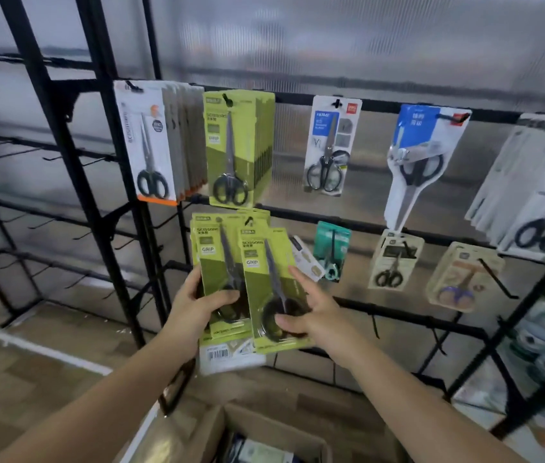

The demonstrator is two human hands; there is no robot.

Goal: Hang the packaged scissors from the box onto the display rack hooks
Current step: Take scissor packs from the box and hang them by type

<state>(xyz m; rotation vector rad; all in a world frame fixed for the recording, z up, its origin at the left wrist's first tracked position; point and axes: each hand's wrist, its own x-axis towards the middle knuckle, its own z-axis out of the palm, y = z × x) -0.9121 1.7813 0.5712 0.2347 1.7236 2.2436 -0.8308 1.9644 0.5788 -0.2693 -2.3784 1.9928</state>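
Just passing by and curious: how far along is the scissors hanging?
Partly done: a full row of green packs already hangs on an upper hook. In hand: the left hand grips a stack of green packs, and the right hand holds one pack near a lower hook. Left: those packs, plus more in the box.

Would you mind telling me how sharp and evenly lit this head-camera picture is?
Head view: soft overall, wide-angle bending the rack uprights; right-edge white packs smeared; green pack in the right hand readable; backlit translucent wall, no harsh shadows.
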